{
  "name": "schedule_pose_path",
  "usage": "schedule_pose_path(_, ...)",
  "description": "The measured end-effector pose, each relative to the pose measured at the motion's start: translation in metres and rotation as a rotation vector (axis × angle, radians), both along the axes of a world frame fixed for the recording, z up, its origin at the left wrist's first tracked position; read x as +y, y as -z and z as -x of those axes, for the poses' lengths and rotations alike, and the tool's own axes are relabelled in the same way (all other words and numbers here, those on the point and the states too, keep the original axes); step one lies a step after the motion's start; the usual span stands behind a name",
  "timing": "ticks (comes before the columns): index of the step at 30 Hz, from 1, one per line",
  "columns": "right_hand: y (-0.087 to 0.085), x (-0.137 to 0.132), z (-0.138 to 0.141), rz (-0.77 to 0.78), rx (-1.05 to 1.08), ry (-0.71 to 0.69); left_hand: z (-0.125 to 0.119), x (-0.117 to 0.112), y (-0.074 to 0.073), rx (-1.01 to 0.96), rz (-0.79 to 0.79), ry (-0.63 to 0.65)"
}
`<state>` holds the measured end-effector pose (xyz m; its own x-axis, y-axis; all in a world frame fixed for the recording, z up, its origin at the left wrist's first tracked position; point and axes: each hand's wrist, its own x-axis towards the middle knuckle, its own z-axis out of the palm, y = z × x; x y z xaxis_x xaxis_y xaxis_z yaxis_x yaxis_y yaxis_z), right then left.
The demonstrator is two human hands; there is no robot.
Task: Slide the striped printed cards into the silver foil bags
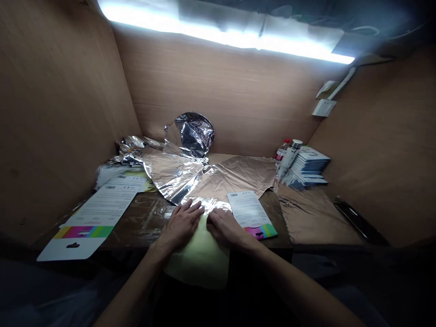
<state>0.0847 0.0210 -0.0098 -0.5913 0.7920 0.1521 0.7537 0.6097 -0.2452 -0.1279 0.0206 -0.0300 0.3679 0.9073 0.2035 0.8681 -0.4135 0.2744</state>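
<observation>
Two grips wide, flat: left hand (180, 225), right hand (223, 227) on pale green sheet (199, 261), fingertips at aluminium foil (177, 175).

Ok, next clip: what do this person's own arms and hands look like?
Both arms are bare: the left forearm and right forearm run out of the bottom of the frame with no sleeve showing. The left hand and right hand are ungloved, and no ring, watch or band is visible on either.

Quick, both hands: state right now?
Left hand: open, resting on the aluminium foil, no grip.
Right hand: open, resting on the pale green sheet, no grip.
</observation>
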Motion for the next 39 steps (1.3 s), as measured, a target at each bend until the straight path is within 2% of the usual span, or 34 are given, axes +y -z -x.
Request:
schedule_pose_path(6,0.003,0.004,0.003,-0.035,-0.058,-0.068,0.000,-0.001,0.000,-0.006,-0.004,0.001)
schedule_pose_path(9,-0.004,0.002,-0.005,0.024,0.076,-0.081,0.000,0.001,0.001,-0.010,-0.013,-0.003)
schedule_pose_path(11,-0.014,0.002,-0.024,0.139,0.299,-0.031,0.001,0.003,0.004,-0.015,-0.027,0.002)
schedule_pose_path(14,-0.031,0.003,-0.070,0.351,0.592,0.092,0.005,0.009,0.015,-0.016,-0.058,0.010)
schedule_pose_path(17,-0.038,0.002,-0.117,0.480,0.660,0.191,0.011,0.017,0.028,-0.004,-0.088,0.015)
schedule_pose_path(21,-0.023,-0.001,-0.150,0.515,0.568,0.282,0.016,0.027,0.040,0.009,-0.128,0.029)
schedule_pose_path(26,-0.004,-0.001,-0.147,0.408,0.424,0.358,0.017,0.029,0.039,0.020,-0.135,0.028)
schedule_pose_path(30,-0.006,-0.007,-0.139,0.247,0.192,0.425,0.017,0.029,0.041,0.037,-0.141,0.030)
schedule_pose_path(34,-0.016,-0.014,-0.144,0.107,-0.066,0.674,0.023,0.032,0.045,0.073,-0.133,0.043)
schedule_pose_path(36,-0.019,-0.014,-0.150,0.100,-0.114,0.752,0.025,0.036,0.038,0.090,-0.098,0.048)
schedule_pose_path(39,-0.019,-0.011,-0.161,0.174,-0.003,0.728,0.012,0.033,0.009,0.194,-0.038,0.037)
